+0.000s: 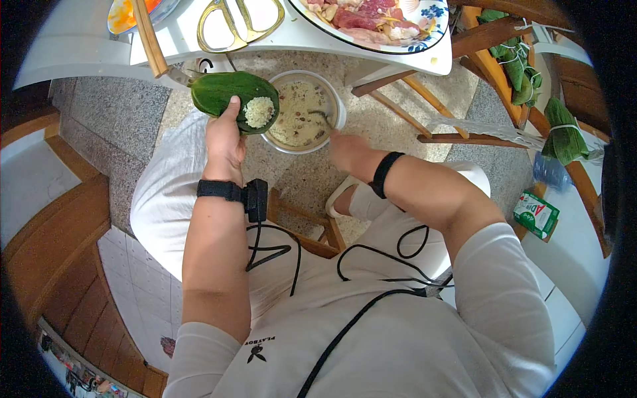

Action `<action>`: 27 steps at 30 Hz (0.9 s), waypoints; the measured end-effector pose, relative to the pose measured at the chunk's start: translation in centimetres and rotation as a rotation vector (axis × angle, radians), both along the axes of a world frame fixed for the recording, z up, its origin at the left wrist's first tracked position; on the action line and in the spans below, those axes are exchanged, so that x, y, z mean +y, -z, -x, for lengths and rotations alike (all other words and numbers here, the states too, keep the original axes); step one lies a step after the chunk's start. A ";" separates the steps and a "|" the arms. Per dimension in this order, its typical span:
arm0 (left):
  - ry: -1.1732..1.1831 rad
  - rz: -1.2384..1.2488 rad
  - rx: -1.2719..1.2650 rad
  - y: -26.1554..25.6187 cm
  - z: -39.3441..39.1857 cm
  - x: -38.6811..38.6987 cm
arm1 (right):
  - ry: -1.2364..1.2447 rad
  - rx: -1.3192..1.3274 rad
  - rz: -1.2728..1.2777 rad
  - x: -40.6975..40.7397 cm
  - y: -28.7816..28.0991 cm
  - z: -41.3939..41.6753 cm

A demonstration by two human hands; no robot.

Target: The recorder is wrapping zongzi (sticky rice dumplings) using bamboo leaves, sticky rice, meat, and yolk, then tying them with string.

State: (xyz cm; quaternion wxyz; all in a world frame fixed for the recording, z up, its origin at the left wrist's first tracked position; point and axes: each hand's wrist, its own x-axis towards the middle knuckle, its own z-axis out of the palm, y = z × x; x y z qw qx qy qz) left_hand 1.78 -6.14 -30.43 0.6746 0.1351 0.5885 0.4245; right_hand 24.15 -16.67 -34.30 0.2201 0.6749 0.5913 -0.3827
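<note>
My left hand holds broad green leaves, probably bamboo, with the thumb pressed on top. A small mound of rice grains rests on the right end of the leaves. Below them on the floor stands a round white tub of rice mixed with dark beans or similar bits. My right hand, blurred, is at the tub's right rim. Its fingers are closed around the handle of a metal spoon, whose bowl dips into the rice.
On the white table ahead are gold-handled scissors, a plate of raw meat, a bowl of orange yolks and wooden chopsticks. String-tied leaf parcels hang at right near a wooden stool. A green box lies right.
</note>
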 end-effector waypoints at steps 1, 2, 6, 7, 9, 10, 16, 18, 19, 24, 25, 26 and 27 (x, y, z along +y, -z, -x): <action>-0.008 -0.007 0.017 -0.1 0.4 -0.1 | -0.050 0.109 0.023 0.3 0.0 0.5; -0.017 -0.013 0.036 -0.2 0.9 -0.2 | -0.101 0.219 0.048 0.6 0.1 1.1; 0.056 -0.021 -0.016 0.2 -2.9 0.3 | -0.407 0.192 0.525 2.5 11.8 -4.9; 0.016 -0.025 0.006 0.2 -0.9 0.0 | 0.203 0.453 0.420 1.8 10.0 -4.6; -0.002 -0.030 0.002 0.2 -0.1 0.0 | 0.737 0.683 0.456 1.7 6.8 -5.7; -0.008 -0.036 -0.006 0.2 0.0 0.1 | 0.817 0.731 0.462 1.8 5.7 -6.3; -0.011 -0.031 -0.022 -0.1 -1.2 0.3 | -0.057 0.330 -0.075 1.9 3.0 -4.7; -0.011 -0.025 -0.015 -0.2 -1.0 0.2 | -0.145 0.243 -0.141 2.2 0.8 -3.3; -0.009 -0.020 -0.018 -0.2 -0.9 0.2 | 0.078 0.182 -0.038 2.5 -0.3 -2.4; 0.010 -0.018 0.000 -0.3 -0.8 0.2 | -0.095 -0.036 -0.031 2.6 -2.9 -1.5; 0.009 -0.011 0.007 -0.3 -0.7 0.2 | -0.120 -0.044 -0.032 2.3 -2.9 -1.7; 0.007 -0.004 0.013 -0.2 -0.7 0.2 | -0.144 -0.052 -0.033 2.1 -2.8 -1.8; 0.010 -0.004 0.011 -0.1 -0.8 0.2 | -0.142 -0.054 -0.033 1.8 -2.3 -2.1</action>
